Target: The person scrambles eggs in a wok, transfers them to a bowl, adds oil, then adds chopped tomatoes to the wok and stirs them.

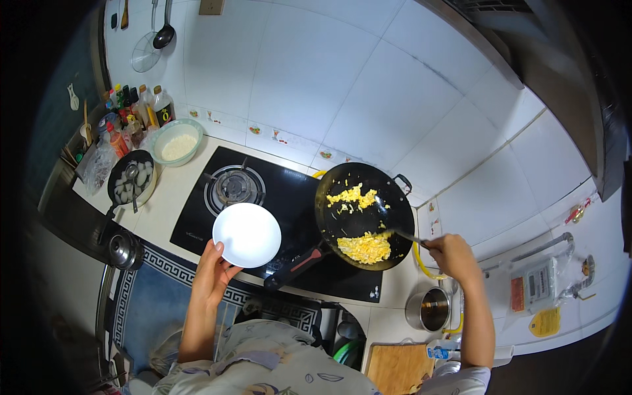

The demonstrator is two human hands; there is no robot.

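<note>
My left hand (pixel 216 270) grips the rim of a white bowl (pixel 247 235), thumb on its near left edge. No food shows inside, and the bowl is over the middle of the black glass cooktop (pixel 291 207). In my right hand (pixel 452 256) is the handle of a metal spatula (pixel 411 237); its blade reaches into a black wok (pixel 323 207). Two heaps of yellow scrambled egg lie in the wok, the far egg heap (pixel 353 197) looser and the near egg heap (pixel 364 248) denser beside the blade. The wok's handle (pixel 292 269) points towards me.
Left of the cooktop's bare burner (pixel 234 187) stand a green-rimmed bowl (pixel 195 145) of pale grains, a small pan (pixel 118 173) with a spoon, and several bottles (pixel 162 106). At right are a metal pot (pixel 414 308), a wooden cutting board (pixel 397 368) and a yellow hose (pixel 421 261).
</note>
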